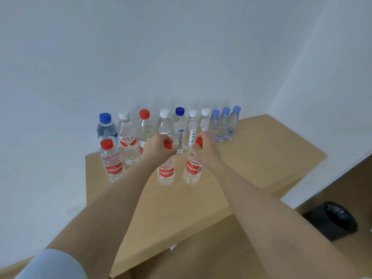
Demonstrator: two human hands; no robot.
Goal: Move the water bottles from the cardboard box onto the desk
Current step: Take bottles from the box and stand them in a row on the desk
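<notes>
White wall (161, 47): fills the upper view behind the tabletop, with a corner at the right.
Tabletop (261, 154): light wood, pushed against the wall; all the bottles in view are on it.
Back row (179, 135): ten upright bottles close together along the wall. Their caps, from the left, are blue, white, red, white, dark blue, white, white, then three pale blue ones on smaller bottles.
Bin (332, 220): black, on the floor low at the right, well apart from the bottles.
Sleeve (54, 264): pale blue, on the left arm at the bottom edge.
Spare bottle (111, 164): red cap and red label, upright at front left, untouched, just ahead of the blue-capped one.
Left bottle (166, 172): red label, upright at front centre, base at the tabletop; whether it rests or hangs cannot be told.
Right bottle (192, 170): same kind, upright, just beside the left bottle but not touching it.
Left hand (159, 150): comes from above, fingers curled round the left bottle's red cap.
Right hand (207, 152): fingers curled round the right bottle's red cap and neck.
</notes>
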